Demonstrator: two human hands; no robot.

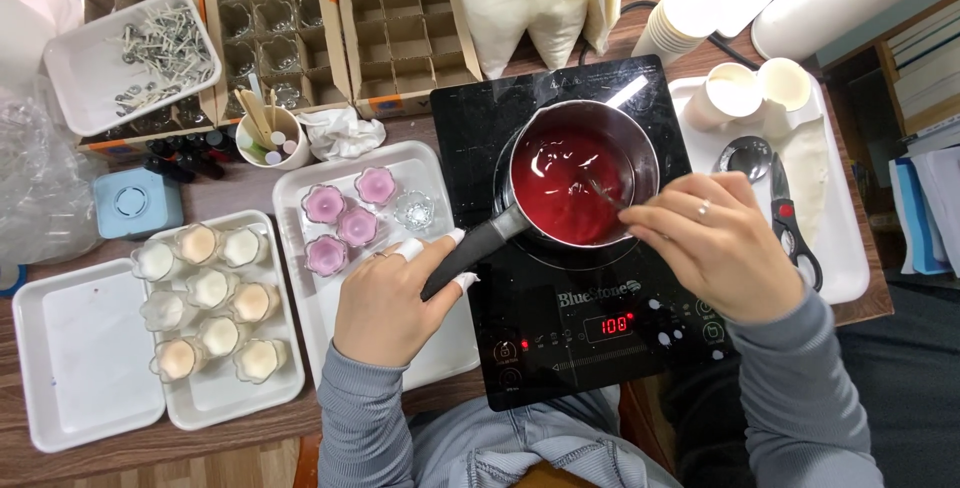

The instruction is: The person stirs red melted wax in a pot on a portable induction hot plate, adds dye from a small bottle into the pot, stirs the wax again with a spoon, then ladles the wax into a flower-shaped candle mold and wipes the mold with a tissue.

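A steel saucepan (640, 143) full of red liquid stands on a black induction hob (560, 338). My left hand (385, 303) grips the pan's black handle (480, 246). My right hand (715, 243) holds a thin stirring stick (603, 191) whose tip is in the red liquid. Just left of the hob, a white tray (440, 338) carries three flower-shaped glass cups of pink wax (350, 220) and one clear cup (413, 210).
Further left, a white tray (285, 388) holds several cups of white and peach wax, beside another white tray (80, 368). Cardboard divider boxes (330, 28), a tray of wicks (130, 58) and a cup of sticks (268, 136) stand behind. Scissors (790, 218), a spoon and paper cups lie right.
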